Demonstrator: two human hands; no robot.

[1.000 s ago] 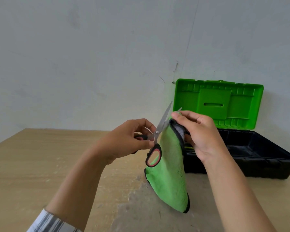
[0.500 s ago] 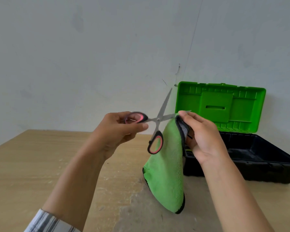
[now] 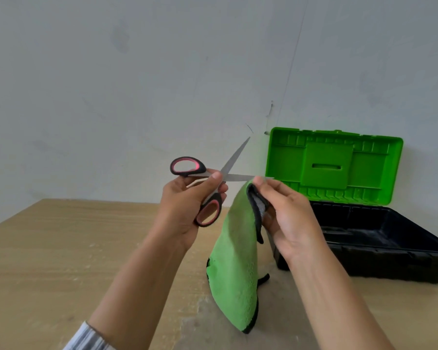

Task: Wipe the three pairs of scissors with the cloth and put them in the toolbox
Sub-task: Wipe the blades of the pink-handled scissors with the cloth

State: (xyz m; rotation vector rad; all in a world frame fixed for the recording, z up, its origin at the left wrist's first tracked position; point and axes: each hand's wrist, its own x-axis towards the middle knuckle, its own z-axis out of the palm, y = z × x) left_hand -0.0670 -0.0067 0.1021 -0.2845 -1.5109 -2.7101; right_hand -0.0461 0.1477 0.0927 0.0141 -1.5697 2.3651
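1. I'm on the pair of scissors with steel blades and black handles lined in pink (image 3: 234, 159): they're up in the air in front of the person, above the table, not in the toolbox.
2. Blades are spread apart. One points up and to the right at the wall, and the other runs level to the right.
3. The left hand (image 3: 187, 205) grips the scissors at the handle end. The thumb is laid near the pivot and the fingers curl round the lower loop, while the upper loop sticks out free to the upper left.
4. The right hand (image 3: 288, 218) pinches the top fold of a green fluffy cloth with black edging (image 3: 234, 261) onto the level blade. The blade's tip just pokes out past the fingertips.
5. The cloth hangs down between the two forearms. I can't tell whether its lower end touches the tabletop.
6. To the right, the plastic toolbox with a black base (image 3: 379, 251) sits on the table with its bright green lid (image 3: 329, 165) standing open against the wall. It's dark inside, and I can't make out what it holds.
7. Underneath it all is a pale wooden table (image 3: 61, 248) with a scuffed grey patch near the cloth.
8. A striped sleeve (image 3: 86, 337) shows at the left forearm, and there's a plain greyish wall (image 3: 137, 72) behind.
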